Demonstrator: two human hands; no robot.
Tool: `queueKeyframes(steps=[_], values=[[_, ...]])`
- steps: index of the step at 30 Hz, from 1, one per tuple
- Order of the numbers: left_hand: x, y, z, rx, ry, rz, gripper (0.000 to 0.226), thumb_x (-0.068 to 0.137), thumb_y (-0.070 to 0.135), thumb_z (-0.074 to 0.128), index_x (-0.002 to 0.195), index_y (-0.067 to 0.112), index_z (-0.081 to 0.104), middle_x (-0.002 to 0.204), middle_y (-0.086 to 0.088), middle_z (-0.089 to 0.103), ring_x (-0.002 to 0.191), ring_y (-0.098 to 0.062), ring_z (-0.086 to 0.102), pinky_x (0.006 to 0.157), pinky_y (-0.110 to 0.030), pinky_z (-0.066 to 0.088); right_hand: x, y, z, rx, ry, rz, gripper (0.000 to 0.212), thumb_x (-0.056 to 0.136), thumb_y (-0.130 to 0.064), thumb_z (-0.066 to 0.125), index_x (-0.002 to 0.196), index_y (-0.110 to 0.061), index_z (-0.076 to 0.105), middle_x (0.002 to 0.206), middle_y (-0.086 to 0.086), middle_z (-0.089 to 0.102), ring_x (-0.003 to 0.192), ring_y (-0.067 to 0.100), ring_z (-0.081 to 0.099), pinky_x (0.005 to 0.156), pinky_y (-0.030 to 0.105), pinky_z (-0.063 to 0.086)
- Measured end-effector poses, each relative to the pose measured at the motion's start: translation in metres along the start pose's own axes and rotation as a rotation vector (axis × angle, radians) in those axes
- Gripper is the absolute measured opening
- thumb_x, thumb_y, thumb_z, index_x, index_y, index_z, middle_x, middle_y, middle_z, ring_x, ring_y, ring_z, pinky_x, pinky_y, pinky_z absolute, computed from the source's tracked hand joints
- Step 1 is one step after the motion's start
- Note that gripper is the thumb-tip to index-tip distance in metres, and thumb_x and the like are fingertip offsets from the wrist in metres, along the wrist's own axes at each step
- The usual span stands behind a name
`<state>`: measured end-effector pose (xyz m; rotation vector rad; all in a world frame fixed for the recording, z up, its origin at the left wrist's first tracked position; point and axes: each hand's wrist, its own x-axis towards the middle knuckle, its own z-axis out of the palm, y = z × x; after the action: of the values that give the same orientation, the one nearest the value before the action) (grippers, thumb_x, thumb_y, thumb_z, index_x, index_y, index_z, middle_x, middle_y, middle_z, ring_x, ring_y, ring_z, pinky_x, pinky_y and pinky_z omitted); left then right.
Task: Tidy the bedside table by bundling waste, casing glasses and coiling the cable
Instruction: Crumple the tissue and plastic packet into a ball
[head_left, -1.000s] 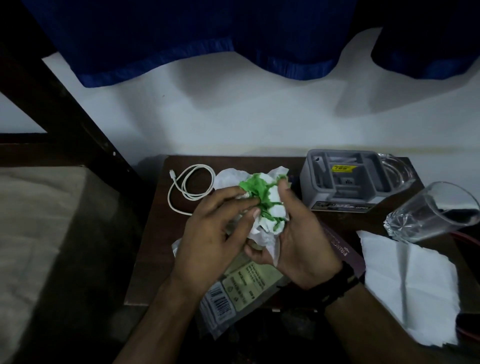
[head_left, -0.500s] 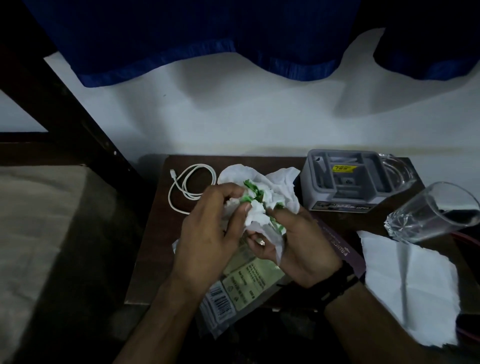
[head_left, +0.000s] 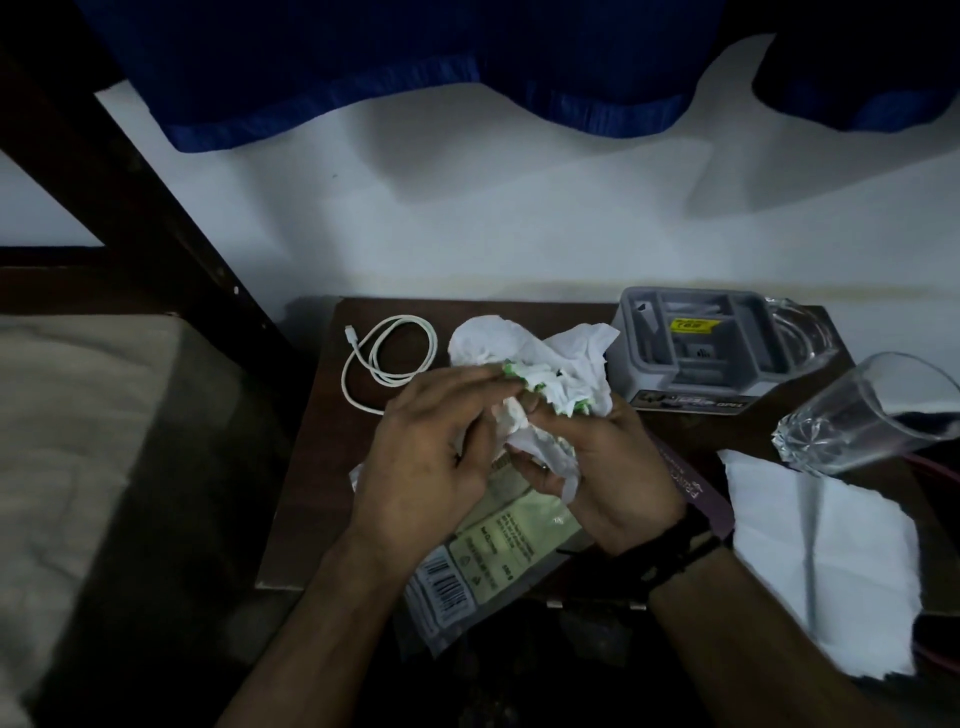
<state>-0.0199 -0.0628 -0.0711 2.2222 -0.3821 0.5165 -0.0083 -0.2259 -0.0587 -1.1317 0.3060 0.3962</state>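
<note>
Bedding (head_left: 78, 441) fills the far left, beside a dark wooden table (head_left: 322, 467). On the table's rear left lies a white cable (head_left: 387, 358), loosely looped, its plug end pointing toward the wall and its long axis running front to back.

Just right of it, the left hand (head_left: 426, 467) hovers over the middle of the table with fingers (head_left: 467, 379) nearly straight, laid flat against the near side of a crumpled white tissue bundle (head_left: 540, 364). Green scraps (head_left: 519, 371) show inside the tissue's folds. The right hand (head_left: 608, 467) cups the bundle from below and the right, its fingers curled around the paper, with a tissue tail hanging under the palm. A black band (head_left: 675, 545) sits on that wrist.

Below both hands a flat printed packet (head_left: 488, 561) lies slantwise, its barcode end hanging over the front edge of the table. A dark purple strip (head_left: 696, 493) shows from under the right wrist; in this dim light I cannot tell what it is.

Further right, at the back, stands a grey moulded tray (head_left: 696, 348) with a yellow label, its compartments too dark to read. A flat white tissue (head_left: 821, 561) lies at the front right, and a clear drinking glass (head_left: 862, 415) stands just behind it.
</note>
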Motion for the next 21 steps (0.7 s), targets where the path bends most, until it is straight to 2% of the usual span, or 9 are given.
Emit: queueKeyframes(steps=[2, 3, 6, 8, 10, 13, 16, 18, 21], values=[[0.0, -0.001, -0.004, -0.016, 0.015, -0.02, 0.029, 0.094, 0.006, 0.063, 0.118, 0.015, 0.074, 0.128, 0.004, 0.068, 0.12, -0.012, 0.062, 0.097, -0.04, 0.053, 0.0, -0.002, 0.0, 0.028, 0.048, -0.012, 0.018, 0.096, 0.007, 0.054, 0.102, -0.006, 0.065, 0.119, 0.029, 0.069, 0.076, 0.025, 0.071, 0.06, 0.031, 0.06], [0.0, -0.001, -0.007, -0.022, 0.029, -0.037, 0.027, 0.095, 0.009, 0.062, 0.119, 0.014, 0.074, 0.127, 0.003, 0.067, 0.119, -0.013, 0.063, 0.095, -0.041, 0.054, 0.001, -0.003, -0.001, 0.075, 0.048, -0.022, 0.02, 0.098, 0.007, 0.05, 0.1, -0.005, 0.066, 0.113, 0.028, 0.072, 0.075, 0.025, 0.072, 0.057, 0.03, 0.059], [-0.002, -0.003, -0.018, 0.001, 0.051, -0.089, 0.021, 0.096, 0.014, 0.065, 0.115, 0.015, 0.075, 0.119, 0.003, 0.068, 0.111, -0.011, 0.066, 0.089, -0.036, 0.057, 0.0, -0.003, -0.005, 0.181, 0.043, -0.033, 0.029, 0.103, 0.002, 0.046, 0.098, -0.012, 0.07, 0.085, 0.005, 0.08, 0.075, 0.023, 0.078, 0.058, 0.029, 0.06], [-0.005, -0.005, -0.025, 0.03, -0.001, -0.125, 0.018, 0.096, 0.018, 0.067, 0.112, 0.018, 0.075, 0.114, 0.005, 0.069, 0.105, -0.01, 0.068, 0.084, -0.034, 0.058, 0.001, -0.002, -0.006, 0.15, 0.075, -0.024, 0.027, 0.102, 0.001, 0.048, 0.106, -0.013, 0.07, 0.088, 0.001, 0.081, 0.079, 0.021, 0.079, 0.065, 0.033, 0.061], [-0.01, -0.009, -0.03, 0.079, -0.095, -0.172, 0.019, 0.093, 0.024, 0.068, 0.111, 0.021, 0.075, 0.113, 0.006, 0.069, 0.101, -0.011, 0.069, 0.084, -0.035, 0.058, 0.001, -0.002, -0.006, 0.13, 0.11, -0.015, 0.027, 0.099, 0.001, 0.053, 0.12, -0.008, 0.067, 0.1, 0.007, 0.08, 0.083, 0.025, 0.079, 0.07, 0.035, 0.059], [-0.018, -0.017, -0.038, 0.243, -0.258, -0.23, 0.036, 0.085, 0.043, 0.064, 0.117, 0.027, 0.071, 0.12, 0.005, 0.067, 0.109, -0.022, 0.066, 0.092, -0.042, 0.055, -0.005, -0.007, -0.004, 0.132, 0.136, -0.032, 0.031, 0.096, -0.001, 0.061, 0.127, -0.004, 0.062, 0.116, 0.016, 0.075, 0.077, 0.024, 0.078, 0.073, 0.037, 0.055], [-0.025, -0.024, -0.047, 0.39, -0.452, -0.391, 0.071, 0.073, 0.073, 0.044, 0.133, 0.036, 0.057, 0.137, 0.006, 0.054, 0.126, -0.028, 0.054, 0.103, -0.05, 0.047, -0.012, -0.012, -0.001, 0.121, 0.136, -0.052, 0.038, 0.095, -0.003, 0.063, 0.133, 0.001, 0.057, 0.123, 0.018, 0.071, 0.067, 0.021, 0.076, 0.078, 0.04, 0.052], [-0.03, -0.03, -0.051, 0.449, -0.554, -0.513, 0.085, 0.066, 0.08, 0.042, 0.139, 0.036, 0.047, 0.143, -0.001, 0.05, 0.132, -0.033, 0.048, 0.107, -0.054, 0.043, -0.016, -0.015, -0.001, 0.114, 0.144, -0.065, 0.033, 0.094, -0.004, 0.063, 0.125, 0.006, 0.058, 0.116, 0.024, 0.07, 0.063, 0.021, 0.075, 0.076, 0.041, 0.05], [-0.032, -0.035, -0.053, 0.498, -0.64, -0.624, 0.088, 0.065, 0.08, 0.054, 0.136, 0.03, 0.044, 0.141, -0.007, 0.051, 0.131, -0.037, 0.048, 0.104, -0.056, 0.045, -0.021, -0.019, -0.003, 0.101, 0.143, -0.118, 0.025, 0.091, -0.004, 0.068, 0.115, 0.001, 0.066, 0.098, 0.019, 0.073, 0.069, 0.023, 0.074, 0.073, 0.039, 0.05]])
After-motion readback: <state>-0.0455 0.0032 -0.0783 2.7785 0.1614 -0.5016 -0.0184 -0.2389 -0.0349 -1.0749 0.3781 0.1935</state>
